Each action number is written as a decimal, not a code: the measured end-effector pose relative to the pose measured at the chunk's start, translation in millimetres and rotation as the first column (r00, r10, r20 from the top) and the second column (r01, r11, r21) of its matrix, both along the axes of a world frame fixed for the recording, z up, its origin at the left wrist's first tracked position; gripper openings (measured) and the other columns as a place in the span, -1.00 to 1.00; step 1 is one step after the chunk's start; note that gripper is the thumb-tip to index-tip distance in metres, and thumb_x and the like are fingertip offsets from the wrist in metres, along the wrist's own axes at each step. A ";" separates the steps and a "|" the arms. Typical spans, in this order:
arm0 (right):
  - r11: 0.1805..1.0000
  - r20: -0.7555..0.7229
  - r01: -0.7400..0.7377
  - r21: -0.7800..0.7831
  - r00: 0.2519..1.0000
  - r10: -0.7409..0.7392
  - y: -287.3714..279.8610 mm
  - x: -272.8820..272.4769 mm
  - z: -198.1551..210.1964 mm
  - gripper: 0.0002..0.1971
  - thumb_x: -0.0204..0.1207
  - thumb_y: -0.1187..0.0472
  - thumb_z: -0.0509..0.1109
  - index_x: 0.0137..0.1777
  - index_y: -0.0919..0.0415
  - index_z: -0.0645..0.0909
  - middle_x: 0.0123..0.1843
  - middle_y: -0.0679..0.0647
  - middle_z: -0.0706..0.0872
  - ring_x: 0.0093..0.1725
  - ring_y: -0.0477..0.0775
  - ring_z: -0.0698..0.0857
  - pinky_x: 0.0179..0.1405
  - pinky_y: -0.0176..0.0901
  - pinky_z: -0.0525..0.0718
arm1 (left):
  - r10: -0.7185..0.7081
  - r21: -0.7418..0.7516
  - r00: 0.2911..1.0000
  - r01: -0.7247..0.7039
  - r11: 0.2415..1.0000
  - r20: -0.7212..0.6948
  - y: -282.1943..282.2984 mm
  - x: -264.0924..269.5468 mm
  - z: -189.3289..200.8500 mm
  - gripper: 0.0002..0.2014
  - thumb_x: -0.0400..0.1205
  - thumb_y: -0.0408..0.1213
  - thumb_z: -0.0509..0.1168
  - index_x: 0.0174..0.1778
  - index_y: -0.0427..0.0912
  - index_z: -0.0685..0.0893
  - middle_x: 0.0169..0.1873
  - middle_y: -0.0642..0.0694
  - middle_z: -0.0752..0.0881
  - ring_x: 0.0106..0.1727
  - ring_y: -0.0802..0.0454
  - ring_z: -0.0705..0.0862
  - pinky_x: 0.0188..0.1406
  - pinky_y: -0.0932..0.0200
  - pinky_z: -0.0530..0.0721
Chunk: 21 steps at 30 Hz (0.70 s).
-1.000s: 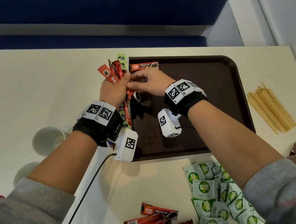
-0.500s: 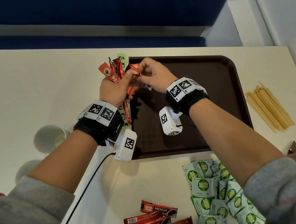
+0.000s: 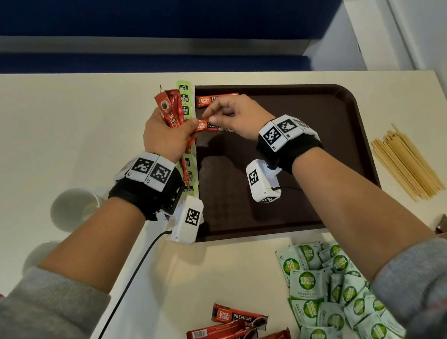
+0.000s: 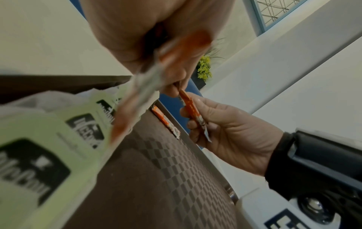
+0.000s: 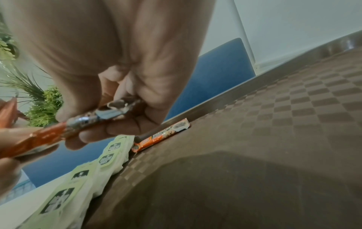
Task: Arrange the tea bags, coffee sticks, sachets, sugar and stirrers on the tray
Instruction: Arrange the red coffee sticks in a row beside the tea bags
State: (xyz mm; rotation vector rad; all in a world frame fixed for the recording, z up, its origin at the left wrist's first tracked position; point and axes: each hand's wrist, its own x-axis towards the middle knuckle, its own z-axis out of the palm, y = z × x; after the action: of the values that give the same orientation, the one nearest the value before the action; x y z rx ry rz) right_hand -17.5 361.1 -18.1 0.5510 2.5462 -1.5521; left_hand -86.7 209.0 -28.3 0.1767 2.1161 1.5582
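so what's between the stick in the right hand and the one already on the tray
Bare tray floor. The right wrist view shows the held coffee stick in the right hand above it, apart from the stick lying at the rim.

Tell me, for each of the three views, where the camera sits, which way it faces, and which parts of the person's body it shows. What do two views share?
Head: worn on the head, facing forward and down at the tray; shows both forearms, left hand and right hand.
Left wrist: faces along the left hand, showing the right hand holding a coffee stick.
Right wrist: faces along the right hand's fingers.
Both wrist views share the coffee stick on the tray.
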 end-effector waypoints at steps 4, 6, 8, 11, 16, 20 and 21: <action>0.999 0.020 -0.026 0.031 0.999 0.025 4.7 -0.9 -1.9 -0.81 0.58 0.36 0.32 0.10 0.13 0.66 -0.09 -0.10 0.66 -0.03 -0.15 0.63 -0.03 -0.46 0.57 | 0.009 -0.008 1.000 -0.009 1.000 0.002 1.5 -1.5 -3.2 -0.86 0.51 -0.23 0.47 -0.07 -0.09 0.68 -0.26 -0.11 0.80 -0.22 -0.19 0.81 -0.10 -0.23 0.79; 0.997 0.029 -0.003 0.075 1.000 0.001 8.5 -1.3 -4.1 -0.79 0.57 0.38 0.31 0.08 0.09 0.65 -0.05 -0.07 0.65 -0.03 -0.15 0.61 -0.01 -0.40 0.56 | 0.015 -0.014 1.000 -0.015 1.000 0.003 0.5 -3.4 -5.0 -0.91 0.53 -0.24 0.45 -0.13 -0.01 0.66 -0.28 -0.07 0.80 -0.23 -0.14 0.82 -0.10 -0.17 0.80; 0.988 0.048 0.040 0.149 0.998 -0.047 12.8 -2.0 -8.7 -0.78 0.58 0.38 0.30 0.11 0.11 0.65 -0.02 -0.04 0.65 -0.09 -0.16 0.60 -0.03 -0.35 0.55 | 0.022 -0.016 1.000 -0.022 1.000 0.009 -1.3 -5.8 -6.8 -0.92 0.53 -0.22 0.45 -0.13 0.00 0.68 -0.26 -0.06 0.81 -0.24 -0.09 0.82 -0.10 -0.14 0.80; 0.963 0.079 0.088 0.254 0.991 -0.111 17.7 -5.4 -17.1 -0.80 0.59 0.35 0.31 0.13 0.13 0.66 -0.02 -0.04 0.64 -0.10 -0.15 0.60 -0.03 -0.33 0.53 | 0.038 -0.001 0.999 -0.038 0.999 0.029 -2.2 -7.9 -10.4 -0.83 0.53 -0.22 0.46 0.00 -0.13 0.71 -0.23 -0.07 0.81 -0.26 -0.06 0.81 -0.21 -0.02 0.78; 0.925 0.075 0.112 0.363 0.986 -0.149 20.4 -9.7 -26.0 -0.83 0.55 0.29 0.38 0.12 0.17 0.67 0.07 0.05 0.68 0.04 -0.06 0.61 0.07 -0.30 0.51 | 0.022 0.006 0.999 -0.022 1.000 0.038 -1.5 -9.6 -12.1 -0.83 0.52 -0.20 0.46 -0.01 -0.10 0.72 -0.18 -0.08 0.82 -0.25 -0.06 0.81 -0.23 0.04 0.72; 0.847 0.042 0.080 0.525 0.992 -0.120 23.2 -8.3 -30.0 -0.78 0.48 0.15 0.47 0.11 0.12 0.72 0.18 0.08 0.62 0.25 0.08 0.50 0.15 -0.24 0.36 | 0.011 0.007 0.999 -0.011 1.000 0.033 -1.3 -10.9 -13.5 -0.82 0.50 -0.18 0.47 -0.01 -0.06 0.72 -0.15 -0.10 0.82 -0.21 -0.07 0.82 -0.19 0.00 0.72; 0.830 0.060 0.053 0.555 0.993 -0.104 23.7 -8.2 -30.6 -0.76 0.47 0.13 0.48 0.12 0.10 0.73 0.18 0.08 0.62 0.27 0.09 0.48 0.18 -0.22 0.36 | 0.007 0.009 0.999 -0.007 1.000 0.031 -1.1 -10.9 -13.8 -0.83 0.49 -0.17 0.47 -0.03 -0.03 0.71 -0.13 -0.09 0.82 -0.20 -0.08 0.82 -0.15 -0.03 0.74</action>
State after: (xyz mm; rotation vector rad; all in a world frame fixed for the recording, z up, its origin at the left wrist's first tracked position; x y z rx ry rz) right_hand -25.7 384.8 -48.7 0.7659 2.9200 -0.7492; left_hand -97.6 207.8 -42.1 0.1472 2.0879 1.5651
